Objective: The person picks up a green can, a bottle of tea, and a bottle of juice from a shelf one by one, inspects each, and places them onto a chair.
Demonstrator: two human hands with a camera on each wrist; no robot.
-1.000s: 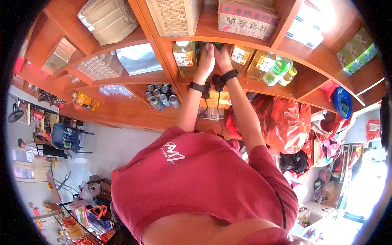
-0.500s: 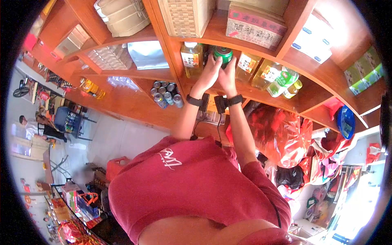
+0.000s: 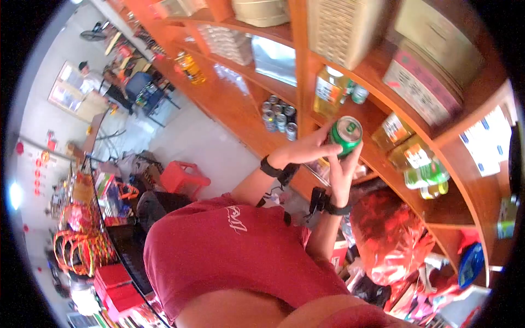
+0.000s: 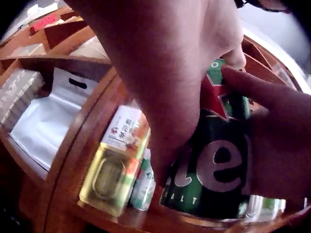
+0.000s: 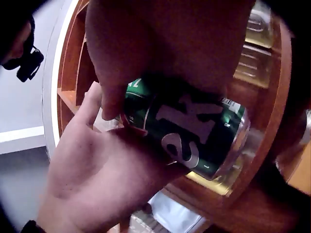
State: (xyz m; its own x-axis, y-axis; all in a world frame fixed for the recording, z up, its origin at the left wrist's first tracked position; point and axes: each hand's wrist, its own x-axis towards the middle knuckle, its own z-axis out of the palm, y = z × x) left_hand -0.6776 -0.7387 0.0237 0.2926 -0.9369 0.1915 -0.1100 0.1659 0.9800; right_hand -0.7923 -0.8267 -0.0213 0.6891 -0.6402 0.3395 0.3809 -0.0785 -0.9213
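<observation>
Now the green can (image 3: pixel 345 135) is out of the shelf compartment where both hands were reaching a second ago, and is held in the open air in front of the wooden shelves (image 3: pixel 377 117). Left of the hands, further along the shelving, a cluster of small silver cans (image 3: pixel 278 116) sits in a lower compartment. The left hand (image 3: pixel 306 150) wraps the can's side, fingers curled round it; in the left wrist view the white lettering on the can (image 4: pixel 218 160) shows between the two hands. Just above the hands stands a yellow bottle (image 3: pixel 329 91) with a white cap, seen also from the left wrist as yellow liquid under a red-and-white label (image 4: pixel 116 160). The right hand (image 3: pixel 343 172) cups the can from below, thumb and fingers curled against it. To the right of the hands, more yellow bottles (image 3: pixel 415 158) lie on the shelf. Judging from this, the can has been lifted clear and is being brought toward the person.
</observation>
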